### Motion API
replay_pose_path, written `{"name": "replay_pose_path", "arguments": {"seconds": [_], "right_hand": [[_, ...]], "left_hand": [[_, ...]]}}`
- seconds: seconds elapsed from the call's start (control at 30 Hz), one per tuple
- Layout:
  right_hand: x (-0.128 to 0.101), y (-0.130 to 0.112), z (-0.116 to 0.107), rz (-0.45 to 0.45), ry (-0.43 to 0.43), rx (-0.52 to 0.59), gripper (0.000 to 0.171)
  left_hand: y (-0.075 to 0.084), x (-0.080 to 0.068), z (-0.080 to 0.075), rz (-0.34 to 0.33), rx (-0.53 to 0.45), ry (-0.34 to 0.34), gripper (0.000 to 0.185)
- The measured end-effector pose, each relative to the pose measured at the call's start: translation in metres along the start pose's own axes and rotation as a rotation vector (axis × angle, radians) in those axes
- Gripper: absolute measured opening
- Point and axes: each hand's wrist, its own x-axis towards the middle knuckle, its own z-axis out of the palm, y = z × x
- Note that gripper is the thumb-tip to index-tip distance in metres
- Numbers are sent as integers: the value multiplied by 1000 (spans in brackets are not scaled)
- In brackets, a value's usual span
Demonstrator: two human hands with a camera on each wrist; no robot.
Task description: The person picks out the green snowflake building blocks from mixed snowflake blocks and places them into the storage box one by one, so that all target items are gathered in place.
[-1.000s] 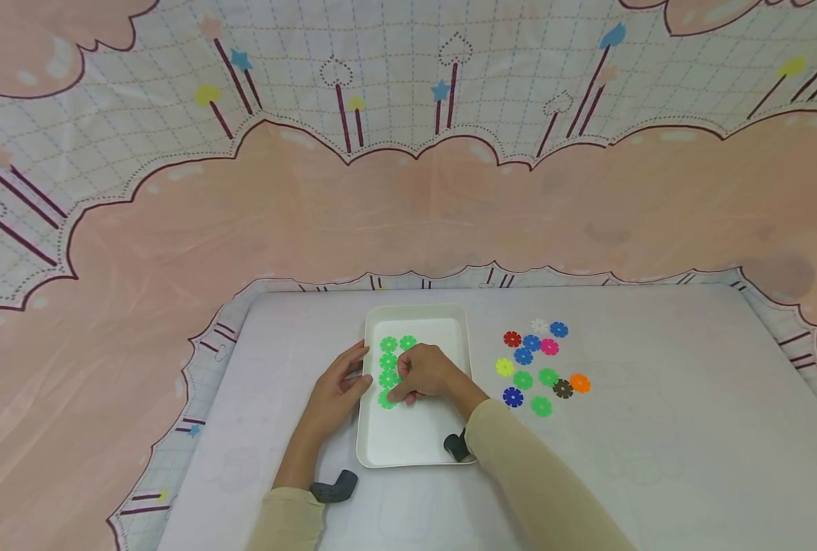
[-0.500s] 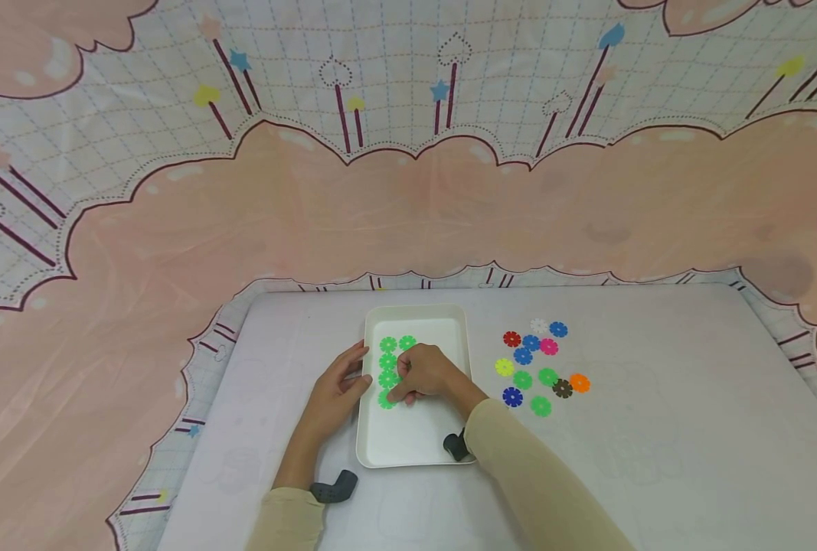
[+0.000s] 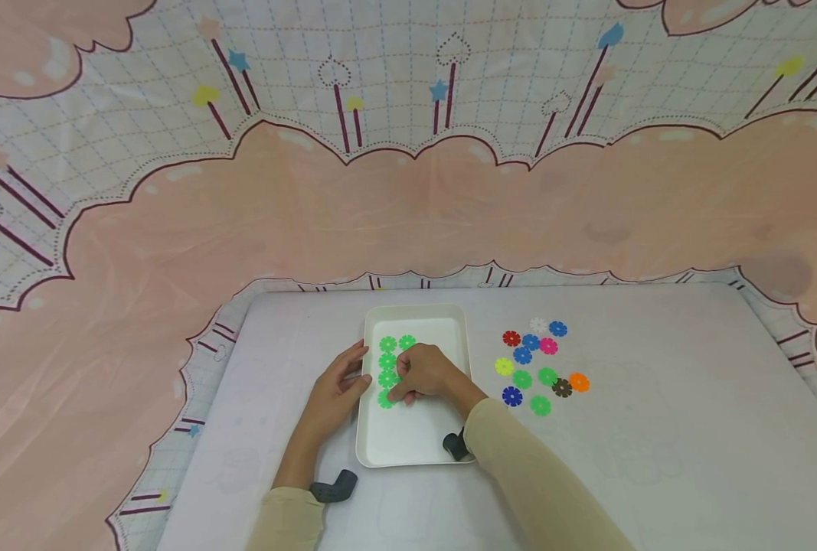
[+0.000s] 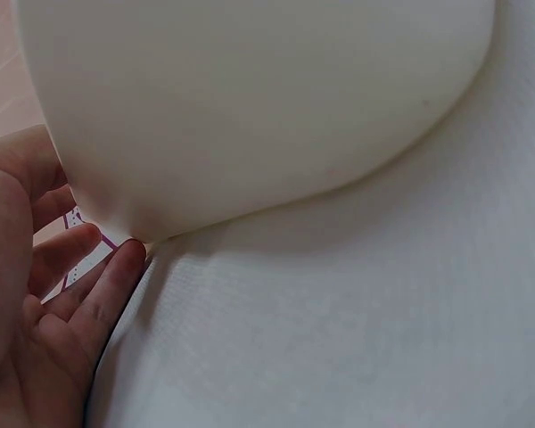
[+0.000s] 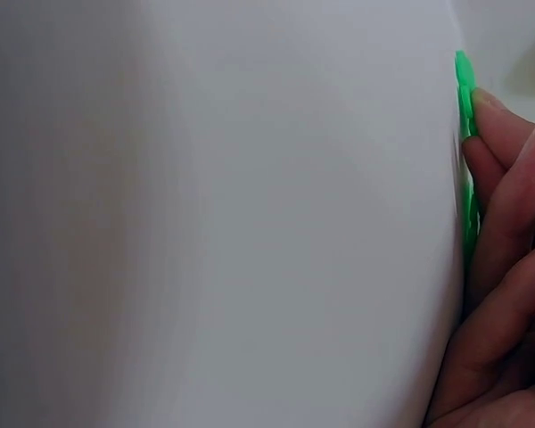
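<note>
A shallow white tray lies on the table with several green snowflake discs along its left side. My left hand rests at the tray's left edge; in the left wrist view, its fingertips touch the tray's outer wall. Over the tray my right hand is bent down, pinching the lowest green snowflake disc in the left column. The right wrist view shows thumb and finger at green discs, seen edge-on. The right hand hides part of the discs beneath it.
To the right of the tray lie loose snowflake discs: blue, red, pink, yellow, orange, brown, white and more green. A patterned cloth hangs behind the white table.
</note>
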Motion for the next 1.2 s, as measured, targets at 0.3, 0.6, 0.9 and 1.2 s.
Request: {"name": "replay_pose_path", "arguments": {"seconds": [0.3, 0.6, 0.9, 1.2], "right_hand": [[1, 2, 1, -6, 3, -6, 38], [2, 4, -1, -13, -24, 23, 38], [1, 11, -7, -53, -39, 106, 40], [-3, 16, -18, -60, -35, 318, 39]], "left_hand": [[0, 0, -1, 2, -1, -2, 52], [1, -1, -1, -14, 0, -1, 53], [0, 0, 0, -5, -6, 0, 53], [-16, 5, 0, -10, 12, 15, 52]]}}
